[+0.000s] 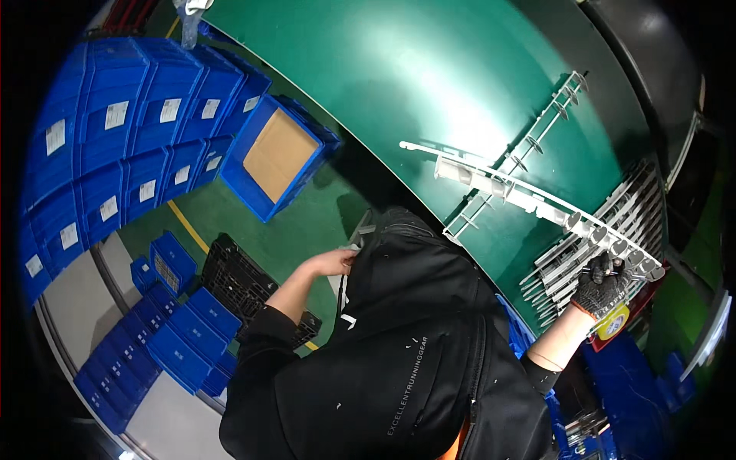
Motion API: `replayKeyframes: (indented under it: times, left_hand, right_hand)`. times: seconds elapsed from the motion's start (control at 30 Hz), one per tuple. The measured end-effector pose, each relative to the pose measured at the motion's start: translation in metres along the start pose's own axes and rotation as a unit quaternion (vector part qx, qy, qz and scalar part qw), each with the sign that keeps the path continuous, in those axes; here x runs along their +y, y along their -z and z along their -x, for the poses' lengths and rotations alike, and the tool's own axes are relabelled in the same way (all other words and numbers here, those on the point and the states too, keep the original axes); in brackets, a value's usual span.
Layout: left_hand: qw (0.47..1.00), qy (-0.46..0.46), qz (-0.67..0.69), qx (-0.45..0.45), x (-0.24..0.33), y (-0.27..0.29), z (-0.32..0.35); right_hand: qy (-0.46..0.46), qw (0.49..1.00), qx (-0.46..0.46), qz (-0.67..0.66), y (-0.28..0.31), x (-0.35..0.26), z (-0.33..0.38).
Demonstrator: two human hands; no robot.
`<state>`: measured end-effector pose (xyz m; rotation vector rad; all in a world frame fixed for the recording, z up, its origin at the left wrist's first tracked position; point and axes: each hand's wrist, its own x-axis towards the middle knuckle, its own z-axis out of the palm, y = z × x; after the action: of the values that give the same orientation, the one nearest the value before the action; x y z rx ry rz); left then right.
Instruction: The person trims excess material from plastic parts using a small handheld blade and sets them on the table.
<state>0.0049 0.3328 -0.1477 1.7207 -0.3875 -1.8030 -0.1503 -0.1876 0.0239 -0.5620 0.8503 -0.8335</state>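
On the right, my right hand (600,293), in a dark knitted glove, closes around the lower end of a long white rack (529,188). Grey round parts (598,234) line that end; paler cylindrical parts (454,170) sit near its far end. This rack lies across a second white rack (537,136) with dark discs on the green table (345,57). My left hand (334,263), bare, is low at the left side of my black jacket (399,322). Its fingers are curled in by a small pale thing; the jacket partly hides them.
Several slim pale racks (594,238) are piled at the table's right edge. To the left, blue bins (115,115) are stacked. A blue crate (264,195) with a cardboard sheet (280,153) and a black pallet (238,280) are on the floor. Smaller blue bins (192,330) stand lower left.
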Motion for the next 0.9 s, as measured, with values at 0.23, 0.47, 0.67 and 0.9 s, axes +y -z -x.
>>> replayKeyframes:
  times: [0.23, 0.47, 0.67, 0.9]
  left_hand:
    - [0.991, -0.072, -0.062, 0.098, 0.004, -0.045, -0.007]
    - [0.995, -0.054, 0.002, 0.081, 0.04, -0.021, -0.001]
    - [0.995, 0.015, 0.021, 0.094, 0.066, -0.004, 0.004]
    - [0.997, 0.004, -0.029, 0.076, 0.089, 0.0, 0.016]
  right_hand:
    - [0.005, 1.0, 0.013, 0.014, -0.021, 0.003, -0.004]
    - [0.0, 1.0, -0.019, 0.023, -0.004, -0.011, 0.0]
    - [-0.008, 0.999, -0.05, 0.006, 0.005, -0.011, 0.012]
    - [0.014, 1.0, 0.008, 0.013, 0.015, -0.008, 0.023]
